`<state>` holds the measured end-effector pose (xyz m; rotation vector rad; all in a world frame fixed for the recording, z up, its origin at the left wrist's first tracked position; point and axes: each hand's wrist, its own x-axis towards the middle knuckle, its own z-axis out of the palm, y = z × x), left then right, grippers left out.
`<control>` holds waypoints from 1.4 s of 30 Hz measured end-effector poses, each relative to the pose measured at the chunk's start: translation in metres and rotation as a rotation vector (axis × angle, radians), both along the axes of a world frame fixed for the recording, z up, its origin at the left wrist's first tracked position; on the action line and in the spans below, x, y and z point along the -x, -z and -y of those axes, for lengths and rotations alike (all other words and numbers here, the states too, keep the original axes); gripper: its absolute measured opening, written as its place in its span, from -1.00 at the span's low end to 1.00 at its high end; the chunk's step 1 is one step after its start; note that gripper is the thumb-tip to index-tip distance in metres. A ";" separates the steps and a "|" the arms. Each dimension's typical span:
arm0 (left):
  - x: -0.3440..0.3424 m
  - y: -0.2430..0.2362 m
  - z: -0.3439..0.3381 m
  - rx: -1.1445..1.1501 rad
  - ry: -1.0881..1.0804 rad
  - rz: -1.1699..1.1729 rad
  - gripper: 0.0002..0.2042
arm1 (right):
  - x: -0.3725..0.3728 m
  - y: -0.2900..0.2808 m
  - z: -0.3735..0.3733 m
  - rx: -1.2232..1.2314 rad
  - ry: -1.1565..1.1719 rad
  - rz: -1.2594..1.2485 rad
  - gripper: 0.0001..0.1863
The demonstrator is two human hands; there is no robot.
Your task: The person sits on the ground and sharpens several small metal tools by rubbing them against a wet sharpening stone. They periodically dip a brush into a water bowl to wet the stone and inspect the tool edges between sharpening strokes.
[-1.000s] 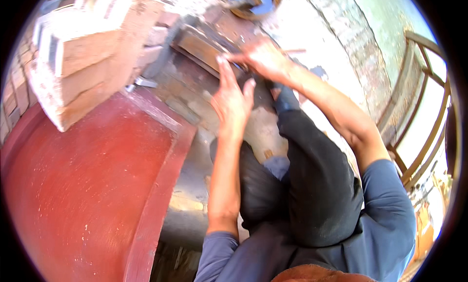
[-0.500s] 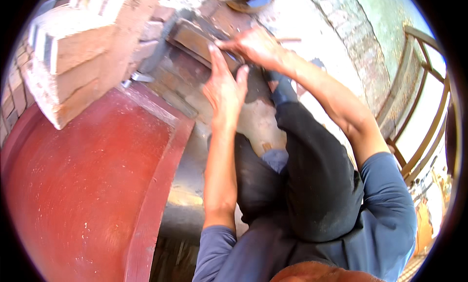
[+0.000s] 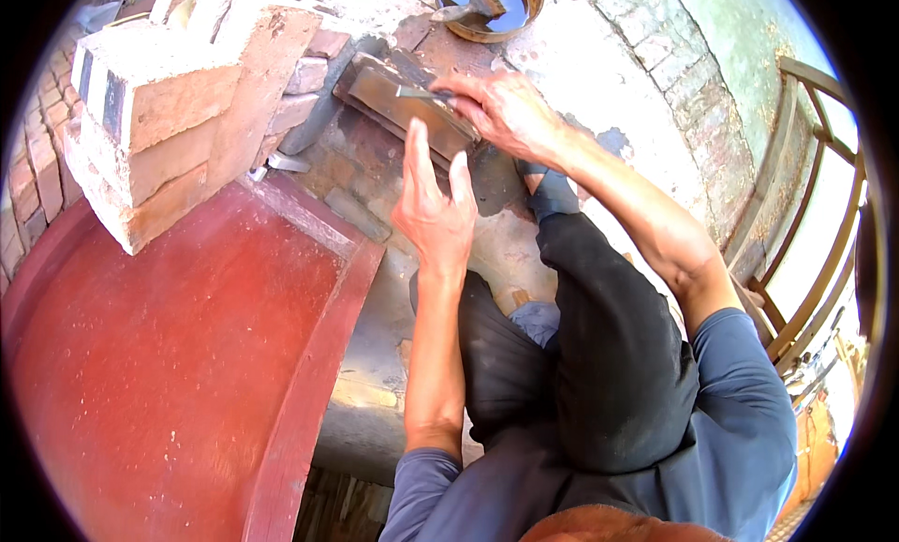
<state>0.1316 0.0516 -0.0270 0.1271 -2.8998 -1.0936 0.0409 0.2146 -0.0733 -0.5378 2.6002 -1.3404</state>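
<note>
My right hand (image 3: 513, 116) is closed around a narrow metal blade (image 3: 420, 93), whose thin end points left out of the fingers. Beneath the blade lies an oblong flat-topped block (image 3: 379, 94), brownish grey, on a darker base. Whether blade and block touch, I cannot tell. My left hand (image 3: 435, 222) is open beside the block's near edge, fingers and thumb raised apart with nothing between them. Beyond the block, a round bowl (image 3: 537, 15) holds liquid, and a flat brush (image 3: 478, 8) rests across its rim.
A stack of pale bricks (image 3: 178, 120) rises at the left, behind a large red panel (image 3: 178, 355) with a raised border. Wet patches mark the brick floor (image 3: 375, 355) around the block. A wooden frame (image 3: 782, 167) stands at the right.
My left hand has drawn back from the block and from my right hand. My right hand has turned, so the blade now shows. The bowl and brush have come further into view.
</note>
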 end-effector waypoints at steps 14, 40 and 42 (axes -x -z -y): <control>-0.008 0.033 -0.001 0.160 0.131 0.257 -0.14 | -0.004 0.022 0.003 0.353 0.099 1.122 -0.79; 0.005 0.032 0.002 0.107 0.075 0.342 -0.01 | -0.021 0.008 0.015 -0.316 -0.157 -0.144 -0.52; 0.004 0.029 0.000 0.096 0.073 0.423 0.01 | -0.020 0.007 0.012 -0.321 -0.176 -0.145 -0.51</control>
